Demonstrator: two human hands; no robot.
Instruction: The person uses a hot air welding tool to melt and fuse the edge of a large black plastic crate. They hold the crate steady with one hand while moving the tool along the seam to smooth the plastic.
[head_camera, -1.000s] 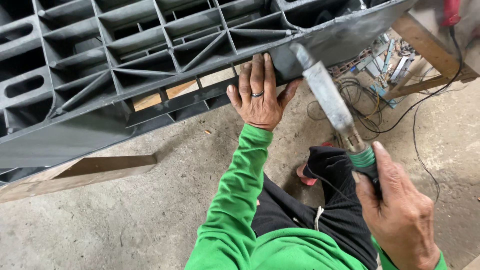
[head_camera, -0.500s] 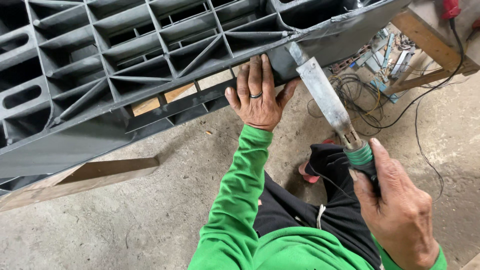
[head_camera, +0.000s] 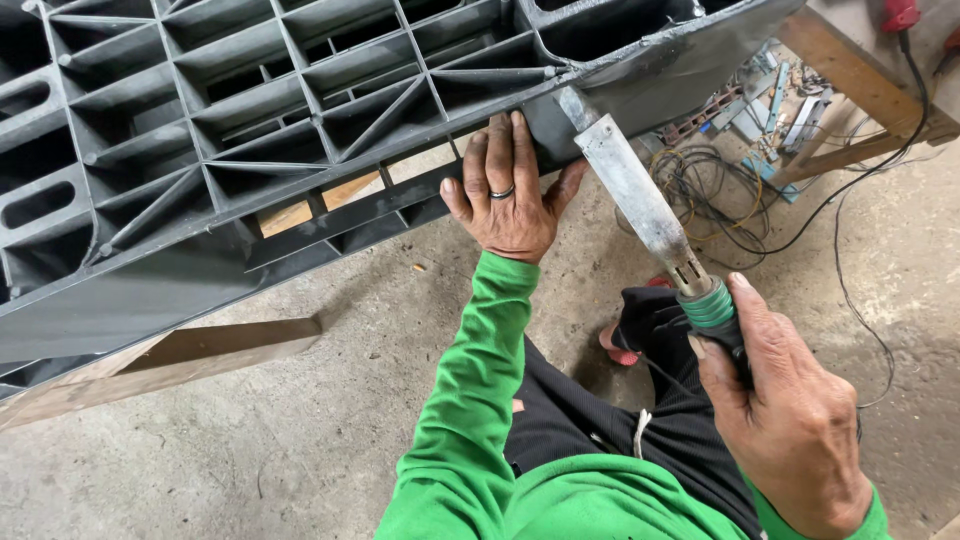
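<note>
The left hand (head_camera: 510, 195) lies flat, fingers spread, against the edge of the grey plastic pallet (head_camera: 200, 150), close to the tip of the metal heat tool (head_camera: 640, 205) that the right hand (head_camera: 790, 420) grips by its handle (a slip could likely burn those fingers). The ribbed, scuffed pallet rests tilted on wooden beams (head_camera: 160, 355) above the concrete floor (head_camera: 300, 450).

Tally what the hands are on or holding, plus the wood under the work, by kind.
Grey plastic pallet: 1
Metal-barrelled heat tool: 1
Wooden plank: 1
Ring: 1
Total: 4
The left hand presses the pallet; the right hand holds the tool.
</note>
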